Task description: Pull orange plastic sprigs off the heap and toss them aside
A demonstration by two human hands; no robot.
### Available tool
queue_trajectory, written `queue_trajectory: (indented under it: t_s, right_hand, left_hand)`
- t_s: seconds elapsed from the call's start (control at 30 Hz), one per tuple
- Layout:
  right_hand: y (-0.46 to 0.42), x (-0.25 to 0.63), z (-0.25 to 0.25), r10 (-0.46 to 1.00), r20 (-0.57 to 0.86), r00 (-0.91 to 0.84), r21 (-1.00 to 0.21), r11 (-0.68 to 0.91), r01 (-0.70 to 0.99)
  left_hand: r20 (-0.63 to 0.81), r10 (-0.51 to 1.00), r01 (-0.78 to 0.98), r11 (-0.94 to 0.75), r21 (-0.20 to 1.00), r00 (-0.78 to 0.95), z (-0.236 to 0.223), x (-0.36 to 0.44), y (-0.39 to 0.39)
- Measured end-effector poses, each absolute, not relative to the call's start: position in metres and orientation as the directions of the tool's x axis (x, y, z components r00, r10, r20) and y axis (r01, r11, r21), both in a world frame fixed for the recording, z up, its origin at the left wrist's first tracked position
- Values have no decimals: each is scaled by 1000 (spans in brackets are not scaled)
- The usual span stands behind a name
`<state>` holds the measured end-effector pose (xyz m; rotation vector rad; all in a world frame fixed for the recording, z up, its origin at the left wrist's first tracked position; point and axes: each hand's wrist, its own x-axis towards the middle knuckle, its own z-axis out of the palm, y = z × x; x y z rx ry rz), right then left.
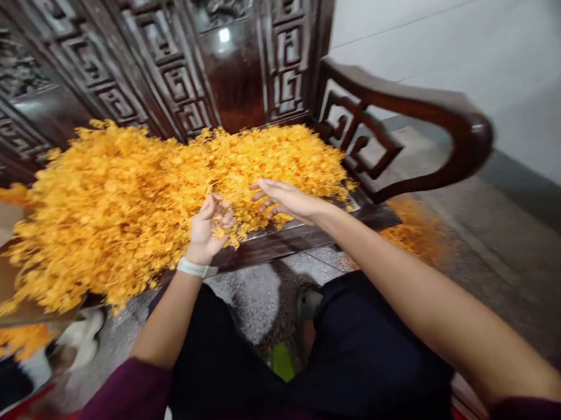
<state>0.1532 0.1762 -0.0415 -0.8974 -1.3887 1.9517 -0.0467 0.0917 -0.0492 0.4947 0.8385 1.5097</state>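
While I sit in front of the dark carved bench (160, 59), my left hand (210, 229) is curled half closed among the sprigs of a heap of orange dried flowers (116, 212), and I cannot tell if the fingers grip them. My right hand (287, 200) is open, its fingers spread just over the flowers. The heap lies on the bench seat, left of the wooden armrest (449, 116).
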Motion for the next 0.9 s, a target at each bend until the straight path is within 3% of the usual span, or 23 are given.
queue_trajectory:
  t_s: [0.1, 0.27, 0.4, 0.57, 0.77, 0.9]
  right_hand:
    - [167, 143, -48, 678, -171, -715, -942, -325, -82]
    - [173, 134, -58, 732, -78, -677, -975, -196, -101]
    - [189, 142, -60, 763, -48, -645, -976, -174, -134]
    - [192, 151, -54, 748, 114, -654, -991, 36, -131]
    - [178, 150, -40, 546, 341, -766, -940, 221, -261]
    - [168, 150, -27, 350, 336, -875, -931, 262, -252]
  left_hand:
    - [-148, 984, -679, 44, 732, -96, -50, -47, 91]
    - [-163, 984, -695, 65, 716, -76, -49, -49, 88]
    - [-179, 973, -716, 21, 697, -146, -45, -52, 93]
    - [-237, 928, -649, -7, 761, -288, -44, -59, 101]
    - [-196, 922, -615, -56, 786, -333, -46, -59, 101]
    - [-184, 926, -602, -56, 796, -330, -50, -53, 98]
